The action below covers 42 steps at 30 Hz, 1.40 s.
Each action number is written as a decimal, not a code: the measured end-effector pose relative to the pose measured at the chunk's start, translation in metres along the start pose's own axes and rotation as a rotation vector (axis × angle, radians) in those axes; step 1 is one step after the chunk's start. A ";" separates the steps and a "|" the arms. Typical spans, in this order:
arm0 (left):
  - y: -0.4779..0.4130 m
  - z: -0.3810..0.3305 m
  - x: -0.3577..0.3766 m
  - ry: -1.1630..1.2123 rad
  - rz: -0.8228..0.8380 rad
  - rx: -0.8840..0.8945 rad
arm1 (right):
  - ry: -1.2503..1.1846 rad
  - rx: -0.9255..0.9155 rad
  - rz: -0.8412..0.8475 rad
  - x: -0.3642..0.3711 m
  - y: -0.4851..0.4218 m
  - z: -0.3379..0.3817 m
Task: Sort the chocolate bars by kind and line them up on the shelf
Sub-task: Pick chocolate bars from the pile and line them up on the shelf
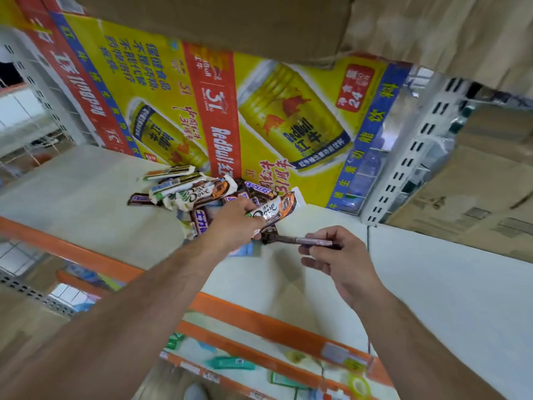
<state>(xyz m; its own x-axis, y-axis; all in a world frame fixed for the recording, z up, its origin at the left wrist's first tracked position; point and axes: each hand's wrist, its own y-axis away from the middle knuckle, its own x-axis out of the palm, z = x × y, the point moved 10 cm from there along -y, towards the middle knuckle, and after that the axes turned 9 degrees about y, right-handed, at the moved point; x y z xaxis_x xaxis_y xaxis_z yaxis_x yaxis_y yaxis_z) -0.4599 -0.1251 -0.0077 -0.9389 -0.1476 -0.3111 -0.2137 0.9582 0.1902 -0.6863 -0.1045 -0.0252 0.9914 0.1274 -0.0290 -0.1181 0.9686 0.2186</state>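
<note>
two bars in hand beside the pile

our left hand (232, 223) curls its fingers round the lower end of a white dove bar (275, 209), which tilts up to the right just beside the pile of chocolate bars (199, 192). our right hand (343, 258) pinches a dark brown bar (305, 241) between thumb and fingertips. we see it edge-on, lying roughly level, its other end reaching the left hand, and we cannot tell whether they touch. the pile, white and brown wrappers mixed, lies on the white shelf (86, 192) against a yellow red bull carton (178, 90). the shelf's orange front rail (72, 249) runs under both forearms.
</note>
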 end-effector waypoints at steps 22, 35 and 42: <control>0.084 -0.020 0.140 0.046 0.463 0.074 | 0.177 0.026 -0.346 -0.116 0.157 -0.036; 0.179 -0.052 0.276 0.026 0.789 0.093 | 0.079 -0.004 -0.566 -0.222 0.274 -0.054; 0.248 -0.079 0.383 0.027 0.932 0.070 | 0.206 0.015 -0.635 -0.329 0.328 -0.060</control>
<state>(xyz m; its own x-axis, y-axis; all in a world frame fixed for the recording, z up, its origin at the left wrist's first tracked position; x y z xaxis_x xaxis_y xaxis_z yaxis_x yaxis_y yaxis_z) -0.8943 0.0369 -0.0058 -0.7290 0.6833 -0.0395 0.6448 0.7050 0.2952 -1.0542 0.1841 -0.0024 0.8371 -0.4271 -0.3420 0.4873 0.8661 0.1111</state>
